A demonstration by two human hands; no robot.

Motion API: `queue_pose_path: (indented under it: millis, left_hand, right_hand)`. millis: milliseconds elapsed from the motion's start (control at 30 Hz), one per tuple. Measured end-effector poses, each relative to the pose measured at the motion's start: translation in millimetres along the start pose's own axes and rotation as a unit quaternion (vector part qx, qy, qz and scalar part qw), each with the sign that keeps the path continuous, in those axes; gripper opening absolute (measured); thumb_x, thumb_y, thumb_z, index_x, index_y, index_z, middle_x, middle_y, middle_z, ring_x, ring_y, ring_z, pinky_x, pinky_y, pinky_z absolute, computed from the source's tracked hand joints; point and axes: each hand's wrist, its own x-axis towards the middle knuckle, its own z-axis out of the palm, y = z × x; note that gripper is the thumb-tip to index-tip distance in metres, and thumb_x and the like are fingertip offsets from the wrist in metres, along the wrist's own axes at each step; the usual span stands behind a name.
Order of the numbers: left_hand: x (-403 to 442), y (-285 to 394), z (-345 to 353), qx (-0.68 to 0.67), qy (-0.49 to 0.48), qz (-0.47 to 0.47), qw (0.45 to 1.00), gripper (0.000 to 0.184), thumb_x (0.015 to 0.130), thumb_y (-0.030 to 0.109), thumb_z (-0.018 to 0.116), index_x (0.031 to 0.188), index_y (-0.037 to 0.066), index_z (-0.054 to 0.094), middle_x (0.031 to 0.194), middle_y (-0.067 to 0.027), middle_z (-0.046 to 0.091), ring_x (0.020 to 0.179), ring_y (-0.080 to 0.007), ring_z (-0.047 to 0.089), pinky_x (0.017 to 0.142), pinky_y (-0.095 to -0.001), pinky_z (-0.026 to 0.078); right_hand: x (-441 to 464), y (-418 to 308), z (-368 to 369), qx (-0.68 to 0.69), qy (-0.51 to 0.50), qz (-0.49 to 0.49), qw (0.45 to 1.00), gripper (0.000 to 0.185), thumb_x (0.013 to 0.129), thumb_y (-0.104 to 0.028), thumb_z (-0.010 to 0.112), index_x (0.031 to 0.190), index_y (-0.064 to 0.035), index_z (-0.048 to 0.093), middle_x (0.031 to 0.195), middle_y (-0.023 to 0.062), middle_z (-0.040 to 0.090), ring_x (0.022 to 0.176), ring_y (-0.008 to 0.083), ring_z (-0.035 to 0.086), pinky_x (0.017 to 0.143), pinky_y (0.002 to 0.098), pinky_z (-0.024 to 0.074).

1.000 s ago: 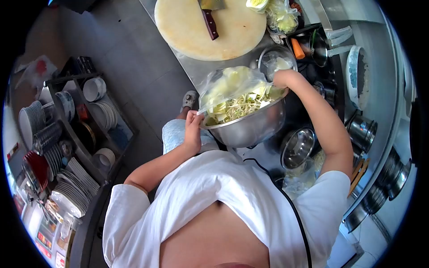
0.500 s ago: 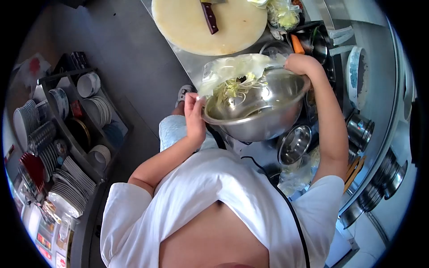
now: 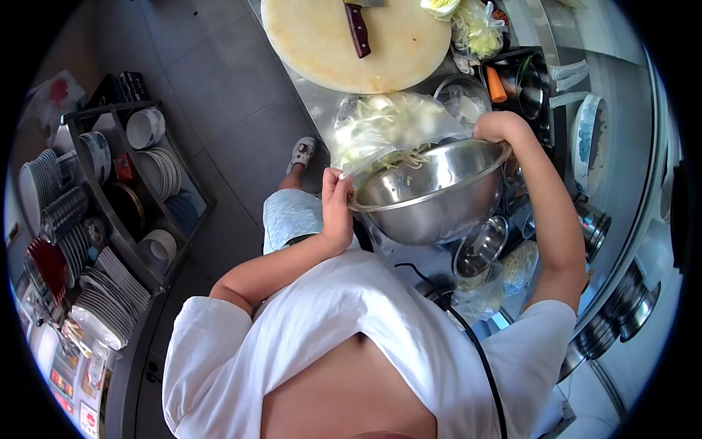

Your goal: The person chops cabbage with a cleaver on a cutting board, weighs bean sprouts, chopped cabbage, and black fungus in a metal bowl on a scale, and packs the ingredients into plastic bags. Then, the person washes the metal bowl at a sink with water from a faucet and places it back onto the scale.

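Note:
A large steel mixing bowl [image 3: 439, 208] is tilted away from me, its mouth at a clear plastic bag [image 3: 351, 139]. Pale shredded vegetables [image 3: 398, 121] fill much of the bag, and a few strands lie at the bowl's far rim. My left hand [image 3: 338, 208] is closed, pinching the bag's edge beside the bowl's left rim; whether it also grips the rim I cannot tell. With its fingers wrapped over the far right rim, my right hand [image 3: 501, 128] holds the bowl close to the bag's other edge.
Beyond the bag lies a round cutting board [image 3: 314, 44] with a dark-handled knife [image 3: 358, 31] on it. A carrot [image 3: 496, 85] sits in a black container at the right. Below the bowl stands a smaller steel bowl [image 3: 481, 245]. Stacked dishes [image 3: 102, 314] fill a rack at left.
Shreds that were at the bowl's mouth are now mostly inside the bag, which has filled out. The bowl and both hands sit slightly lower and further right in view.

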Motion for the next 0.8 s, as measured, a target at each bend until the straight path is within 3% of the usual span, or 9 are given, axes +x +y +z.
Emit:
queue_pose_path:
  millis: [167, 233, 267, 433, 500, 567, 633, 700, 800]
  left_hand:
    - [-3.2, 20.7, 15.1, -0.021, -0.003, 0.026, 0.999, 0.008, 0.088, 0.012, 0.046, 0.084, 0.011, 0.04, 0.074, 0.0028, 0.038, 0.069, -0.0055, 0.036, 0.063, -0.02, 0.031]
    - [-3.8, 8.2, 10.4, -0.017, 0.012, 0.026, 0.999, 0.008, 0.088, 0.012, 0.046, 0.083, 0.011, 0.04, 0.074, 0.0029, 0.038, 0.069, -0.0056, 0.036, 0.063, -0.0201, 0.031]
    - [-3.7, 2.2, 4.9, -0.008, 0.012, 0.026, 1.0, 0.008, 0.088, 0.012, 0.046, 0.084, 0.011, 0.04, 0.075, 0.0028, 0.038, 0.069, -0.0057, 0.036, 0.063, -0.0201, 0.031]
    - [-7.3, 1.9, 3.5, 0.008, -0.014, 0.038, 0.999, 0.007, 0.088, 0.012, 0.047, 0.085, 0.01, 0.04, 0.074, 0.0021, 0.038, 0.069, -0.0067, 0.037, 0.065, -0.02, 0.032]
    - [-12.5, 12.9, 13.3, 0.012, -0.032, 0.054, 0.998, 0.008, 0.089, 0.014, 0.047, 0.087, 0.01, 0.04, 0.075, 0.0015, 0.04, 0.069, -0.0072, 0.038, 0.065, -0.0202, 0.033]
    - [-17.9, 14.4, 17.8, -0.02, -0.034, 0.05, 0.998, 0.009, 0.091, 0.015, 0.047, 0.089, 0.01, 0.04, 0.076, 0.0011, 0.041, 0.07, -0.0072, 0.039, 0.065, -0.0204, 0.033]
    - [-11.2, 3.5, 8.5, 0.006, -0.03, 0.059, 0.998, 0.012, 0.092, 0.019, 0.048, 0.09, 0.01, 0.04, 0.076, 0.0003, 0.044, 0.07, -0.0074, 0.04, 0.065, -0.0204, 0.034]
    - [-5.3, -2.5, 7.5, 0.02, -0.008, 0.062, 0.998, 0.013, 0.092, 0.02, 0.048, 0.09, 0.01, 0.04, 0.076, 0.0, 0.045, 0.069, -0.0076, 0.041, 0.066, -0.0202, 0.034]
    - [-7.3, -8.7, 5.9, 0.057, -0.044, 0.089, 0.993, 0.012, 0.092, 0.018, 0.048, 0.089, 0.01, 0.04, 0.075, -0.0004, 0.046, 0.07, -0.0079, 0.042, 0.067, -0.0205, 0.035]
  right_hand:
    - [-44.0, 6.1, -43.5, 0.127, 0.08, 0.006, 0.989, 0.021, 0.081, -0.018, 0.052, 0.089, -0.0047, 0.065, 0.078, 0.0162, 0.064, 0.069, 0.0271, 0.063, 0.067, 0.0361, 0.0482]
    - [-17.9, 13.2, -9.8, 0.053, 0.06, -0.033, 0.996, 0.021, 0.08, -0.018, 0.052, 0.087, -0.0045, 0.066, 0.08, 0.0165, 0.064, 0.07, 0.0278, 0.063, 0.067, 0.0365, 0.0483]
    - [-2.0, 18.2, 21.1, 0.063, 0.064, 0.002, 0.996, 0.021, 0.08, -0.018, 0.052, 0.086, -0.0039, 0.066, 0.084, 0.0174, 0.064, 0.075, 0.0288, 0.063, 0.07, 0.0374, 0.0481]
    - [-30.4, 8.2, 32.1, 0.094, 0.079, -0.01, 0.992, 0.029, 0.081, -0.027, 0.055, 0.089, -0.0018, 0.066, 0.09, 0.0197, 0.063, 0.082, 0.0321, 0.061, 0.076, 0.0381, 0.0467]
    - [-78.9, -1.1, 0.6, 0.143, 0.116, 0.049, 0.982, 0.041, 0.071, -0.036, 0.068, 0.085, 0.0029, 0.065, 0.084, 0.0219, 0.063, 0.078, 0.0313, 0.062, 0.071, 0.038, 0.048]
    - [-117.6, -12.8, -15.4, 0.175, 0.172, 0.119, 0.962, 0.046, 0.065, -0.037, 0.072, 0.082, 0.0057, 0.064, 0.081, 0.0234, 0.062, 0.076, 0.0325, 0.063, 0.069, 0.038, 0.0489]
    - [-102.5, -8.4, 18.0, 0.146, 0.204, 0.094, 0.963, 0.043, 0.062, -0.032, 0.074, 0.079, 0.0061, 0.064, 0.081, 0.0246, 0.062, 0.078, 0.034, 0.063, 0.072, 0.0386, 0.0491]
    - [-89.1, -10.9, 51.3, 0.172, 0.11, 0.108, 0.973, 0.042, 0.062, -0.031, 0.074, 0.08, 0.0052, 0.064, 0.083, 0.0236, 0.062, 0.079, 0.0344, 0.062, 0.072, 0.0393, 0.0488]
    - [-100.9, -15.9, 102.1, 0.243, 0.168, 0.1, 0.95, 0.039, 0.067, -0.027, 0.07, 0.089, 0.0044, 0.062, 0.09, 0.0236, 0.061, 0.086, 0.0352, 0.06, 0.077, 0.0385, 0.0468]
